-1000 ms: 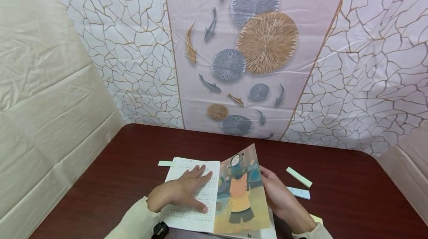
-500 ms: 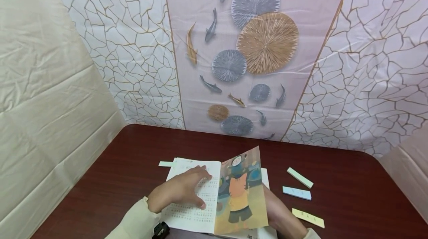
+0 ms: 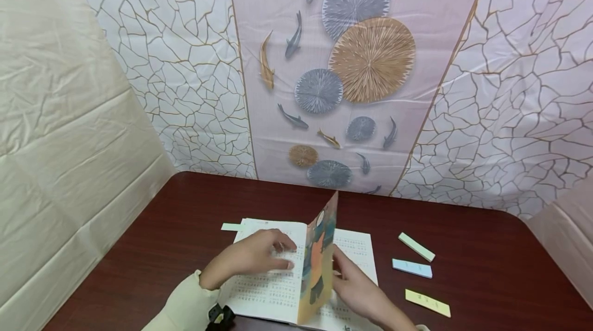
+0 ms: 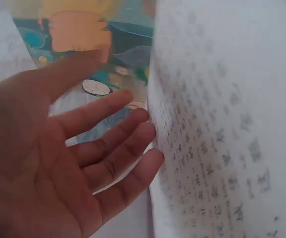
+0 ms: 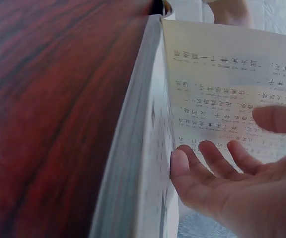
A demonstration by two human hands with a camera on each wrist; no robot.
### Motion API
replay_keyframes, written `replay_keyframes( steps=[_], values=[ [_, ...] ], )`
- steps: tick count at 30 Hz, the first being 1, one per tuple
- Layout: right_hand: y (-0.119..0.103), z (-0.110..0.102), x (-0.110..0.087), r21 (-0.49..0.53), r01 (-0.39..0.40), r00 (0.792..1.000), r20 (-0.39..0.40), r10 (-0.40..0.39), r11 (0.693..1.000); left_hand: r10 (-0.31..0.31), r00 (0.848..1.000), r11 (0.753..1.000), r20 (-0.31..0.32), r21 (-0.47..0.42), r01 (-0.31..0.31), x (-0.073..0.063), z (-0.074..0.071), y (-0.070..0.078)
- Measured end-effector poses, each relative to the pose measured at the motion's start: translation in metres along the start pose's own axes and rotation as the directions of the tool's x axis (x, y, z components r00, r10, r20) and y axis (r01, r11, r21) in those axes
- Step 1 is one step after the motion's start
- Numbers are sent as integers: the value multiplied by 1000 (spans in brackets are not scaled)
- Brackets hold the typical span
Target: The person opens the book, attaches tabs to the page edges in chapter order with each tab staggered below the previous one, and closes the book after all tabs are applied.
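An open book [image 3: 266, 295] lies on the table, with one page [image 3: 318, 264] standing nearly upright near its spine. That page bears a coloured picture on its left face and printed text on its other face, seen in the right wrist view. My right hand [image 3: 356, 287] is behind the page with loosely bent fingers; its fingertips [image 5: 179, 161] are low by the spine. My left hand [image 3: 257, 254] hovers over the left text page, its fingers spread and relaxed in the left wrist view, holding nothing. A pale green tab [image 3: 230, 227] sticks out from the book's left edge.
Right of the book lie three paper strips: a green strip [image 3: 416, 247], a blue strip [image 3: 412, 268] and a yellow strip [image 3: 427, 303]. The dark red table [image 3: 194, 202] ends at a patterned cloth backdrop [image 3: 204, 89].
The picture page has swung up and leftward, uncovering the text page beneath it. My right hand has moved left behind it. My left hand has lifted from its flat press, fingers now more bent.
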State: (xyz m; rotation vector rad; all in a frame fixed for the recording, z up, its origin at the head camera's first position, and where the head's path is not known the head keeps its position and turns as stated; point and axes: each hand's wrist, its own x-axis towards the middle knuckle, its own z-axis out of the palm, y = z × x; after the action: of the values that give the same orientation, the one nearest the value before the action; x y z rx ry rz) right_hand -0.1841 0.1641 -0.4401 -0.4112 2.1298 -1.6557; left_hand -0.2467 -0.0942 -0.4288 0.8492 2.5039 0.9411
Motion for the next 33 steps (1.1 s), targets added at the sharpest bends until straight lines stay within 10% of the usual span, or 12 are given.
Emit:
replay_keyframes(
  steps=[9, 21, 33],
  values=[
    [-1, 15, -11, -271, 99, 994, 69, -83, 957, -103, 981, 894, -162, -447, 20, -8, -25, 10],
    [1, 21, -16, -481, 264, 964, 144, -222, 836, -196, 950, 948, -243, -294, 121, -22, -47, 16],
    [-1, 19, -15, -444, 116, 985, 163, -47, 889, -195, 970, 966, -144, -200, 164, -41, -74, -9]
  ],
)
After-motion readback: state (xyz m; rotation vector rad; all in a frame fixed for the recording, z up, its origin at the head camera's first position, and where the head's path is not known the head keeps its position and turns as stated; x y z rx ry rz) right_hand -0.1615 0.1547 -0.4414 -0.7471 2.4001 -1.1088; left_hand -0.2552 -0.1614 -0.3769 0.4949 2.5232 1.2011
